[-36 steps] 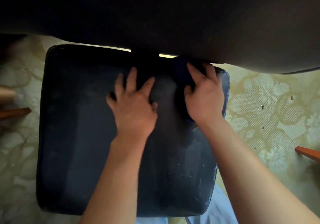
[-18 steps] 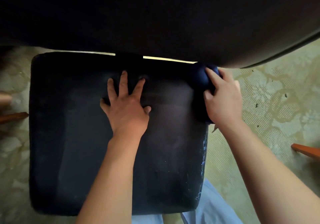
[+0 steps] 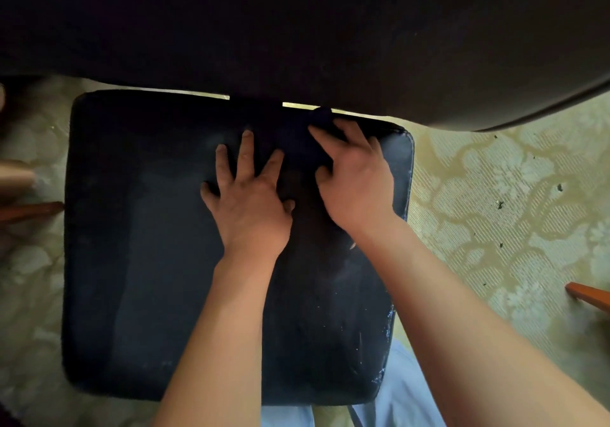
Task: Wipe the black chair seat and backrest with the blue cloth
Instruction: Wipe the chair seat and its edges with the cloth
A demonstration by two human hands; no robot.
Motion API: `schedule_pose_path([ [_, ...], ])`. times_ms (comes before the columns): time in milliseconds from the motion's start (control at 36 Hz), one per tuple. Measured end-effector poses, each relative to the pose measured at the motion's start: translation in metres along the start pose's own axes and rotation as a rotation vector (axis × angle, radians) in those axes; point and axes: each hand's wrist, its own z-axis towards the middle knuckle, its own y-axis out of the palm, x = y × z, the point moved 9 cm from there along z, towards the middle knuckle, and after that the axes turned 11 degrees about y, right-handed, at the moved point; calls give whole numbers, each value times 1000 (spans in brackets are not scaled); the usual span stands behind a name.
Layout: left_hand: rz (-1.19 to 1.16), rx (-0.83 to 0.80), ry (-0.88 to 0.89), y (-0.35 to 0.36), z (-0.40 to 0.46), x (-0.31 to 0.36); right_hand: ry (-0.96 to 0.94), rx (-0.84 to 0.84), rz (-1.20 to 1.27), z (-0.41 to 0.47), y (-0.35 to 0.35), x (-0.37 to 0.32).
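Observation:
The black chair seat (image 3: 138,261) fills the middle of the view, with a worn, flaking right edge. Its dark backrest (image 3: 297,23) spans the whole top. My left hand (image 3: 251,202) lies flat on the seat's middle, fingers spread, holding nothing. My right hand (image 3: 356,182) presses the dark blue cloth (image 3: 321,117) onto the seat's far right part, close to the backrest. Most of the cloth is hidden under that hand; only a dark bunch shows beyond the fingertips.
A pale patterned floor covering (image 3: 495,195) surrounds the chair, with small dark specks on the right. Orange-brown wooden legs poke in at the left (image 3: 29,210) and right (image 3: 591,294) edges. Light blue clothing (image 3: 406,393) shows below the seat.
My right hand slid the cloth from the seat's right edge back leftward onto the seat, near my left hand. The left hand stayed flat on the seat.

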Motion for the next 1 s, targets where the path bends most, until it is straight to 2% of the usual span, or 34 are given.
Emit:
schedule_pose_path([
  [167,-29,31,-5,1,-5,3,44,-12,21,3,-17,37],
  [306,-136,71,-23,1,-16,11,34,-95,35,2,-18,39],
  [389,-321,116,-48,1,-28,16,46,-181,123,-3,-22,36],
  [500,-680,244,-48,-6,-54,29,-17,-309,241,-26,-31,18],
  [583,-1039,279,-177,-4,-80,33,-93,-371,296,-48,-37,2],
  [667,-1269,315,-260,0,-106,35,-136,-417,317,-69,-42,-5],
  [861,-1409,374,-297,5,-172,36,-250,-587,266,-129,-32,-10],
  [1000,-1498,471,-370,18,-211,33,-269,-781,307,-164,-27,-8],
])
